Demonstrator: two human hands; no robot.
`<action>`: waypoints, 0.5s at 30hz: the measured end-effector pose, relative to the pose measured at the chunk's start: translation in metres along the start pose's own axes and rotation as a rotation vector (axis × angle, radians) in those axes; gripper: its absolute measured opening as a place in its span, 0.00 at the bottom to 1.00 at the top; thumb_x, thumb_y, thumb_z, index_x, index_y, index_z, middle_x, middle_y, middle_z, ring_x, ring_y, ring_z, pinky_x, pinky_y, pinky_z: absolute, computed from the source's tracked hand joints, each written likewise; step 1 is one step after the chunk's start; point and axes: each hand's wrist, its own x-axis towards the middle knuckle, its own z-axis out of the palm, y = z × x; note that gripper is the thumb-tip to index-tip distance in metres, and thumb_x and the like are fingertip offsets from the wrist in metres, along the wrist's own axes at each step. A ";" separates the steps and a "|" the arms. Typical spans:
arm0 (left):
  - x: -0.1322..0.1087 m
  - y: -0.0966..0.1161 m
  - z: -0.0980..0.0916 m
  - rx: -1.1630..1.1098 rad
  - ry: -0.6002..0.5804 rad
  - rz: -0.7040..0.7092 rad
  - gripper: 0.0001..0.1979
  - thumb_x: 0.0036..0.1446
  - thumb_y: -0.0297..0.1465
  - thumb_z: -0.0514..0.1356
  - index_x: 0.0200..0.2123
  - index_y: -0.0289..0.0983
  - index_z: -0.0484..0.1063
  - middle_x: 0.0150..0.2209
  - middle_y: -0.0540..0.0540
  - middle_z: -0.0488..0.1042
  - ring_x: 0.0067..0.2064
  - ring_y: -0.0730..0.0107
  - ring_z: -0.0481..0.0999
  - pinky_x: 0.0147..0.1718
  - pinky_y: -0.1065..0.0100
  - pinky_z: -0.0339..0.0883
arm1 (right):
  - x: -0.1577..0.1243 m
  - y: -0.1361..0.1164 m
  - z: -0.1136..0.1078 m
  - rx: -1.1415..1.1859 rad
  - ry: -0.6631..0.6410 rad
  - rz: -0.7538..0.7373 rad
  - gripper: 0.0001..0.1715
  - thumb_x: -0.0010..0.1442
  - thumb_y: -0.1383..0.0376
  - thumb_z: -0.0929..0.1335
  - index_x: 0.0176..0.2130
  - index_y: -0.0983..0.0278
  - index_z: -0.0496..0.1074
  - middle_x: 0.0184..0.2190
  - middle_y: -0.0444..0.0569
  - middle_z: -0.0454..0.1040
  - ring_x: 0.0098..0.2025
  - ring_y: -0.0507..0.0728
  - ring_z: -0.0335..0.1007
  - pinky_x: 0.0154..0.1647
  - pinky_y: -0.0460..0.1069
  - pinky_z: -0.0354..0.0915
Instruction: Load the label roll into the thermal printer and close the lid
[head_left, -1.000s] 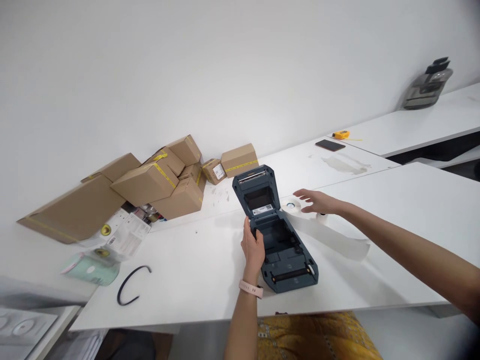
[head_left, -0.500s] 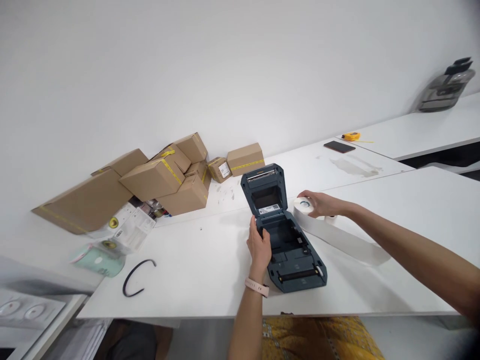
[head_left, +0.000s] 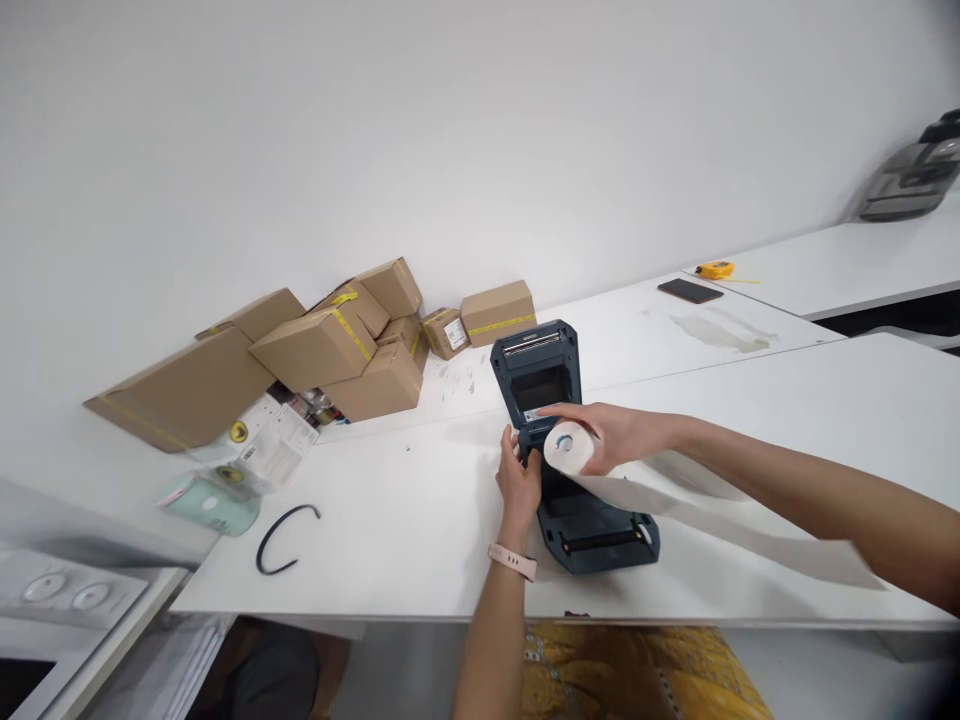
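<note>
A dark label printer (head_left: 600, 535) stands on the white table with its lid (head_left: 537, 375) raised. My left hand (head_left: 519, 480) grips the printer's left side near the hinge, thumb over the edge. My right hand (head_left: 619, 438) is closed around a white label roll (head_left: 568, 448), which is over the printer's open bay and hides part of it. From the roll a long loose strip of labels (head_left: 720, 525) trails to the right beneath my right forearm.
Cardboard boxes (head_left: 315, 350) are piled at the back left, by a mint-green pouch (head_left: 214, 505). A black curved band (head_left: 264, 545) lies at front left. Towards the back right are a phone (head_left: 690, 290), a yellow tape measure (head_left: 715, 270) and a jug (head_left: 911, 180).
My right hand has carried the label roll leftwards from beside the printer to over its open bay, drawing the loose strip along. My left hand keeps its grip on the printer.
</note>
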 end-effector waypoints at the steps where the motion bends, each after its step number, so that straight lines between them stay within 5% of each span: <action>1: 0.001 0.000 -0.001 -0.013 -0.006 -0.015 0.31 0.63 0.34 0.55 0.68 0.41 0.54 0.64 0.40 0.70 0.60 0.58 0.75 0.60 0.59 0.63 | 0.007 -0.001 0.004 -0.048 -0.032 -0.007 0.60 0.44 0.58 0.75 0.71 0.60 0.53 0.55 0.53 0.75 0.53 0.66 0.73 0.51 0.53 0.69; 4: 0.002 -0.001 -0.003 -0.067 -0.022 -0.053 0.32 0.63 0.33 0.57 0.69 0.41 0.53 0.66 0.40 0.68 0.60 0.58 0.75 0.60 0.59 0.64 | 0.021 -0.004 0.011 -0.162 -0.106 -0.014 0.67 0.42 0.58 0.76 0.73 0.61 0.48 0.54 0.55 0.76 0.53 0.68 0.73 0.50 0.53 0.68; 8: 0.003 -0.001 -0.002 -0.075 -0.029 -0.063 0.31 0.63 0.34 0.57 0.68 0.45 0.56 0.66 0.43 0.68 0.61 0.58 0.74 0.62 0.58 0.62 | 0.028 -0.013 0.012 -0.294 -0.191 0.038 0.70 0.41 0.60 0.75 0.74 0.63 0.43 0.41 0.54 0.80 0.46 0.69 0.75 0.41 0.54 0.67; 15: 0.002 0.002 -0.001 -0.049 -0.020 -0.081 0.29 0.63 0.33 0.56 0.67 0.47 0.58 0.66 0.46 0.68 0.63 0.59 0.72 0.62 0.58 0.61 | 0.033 -0.011 0.017 -0.409 -0.176 0.044 0.69 0.37 0.59 0.76 0.73 0.58 0.49 0.30 0.48 0.76 0.41 0.69 0.75 0.37 0.54 0.67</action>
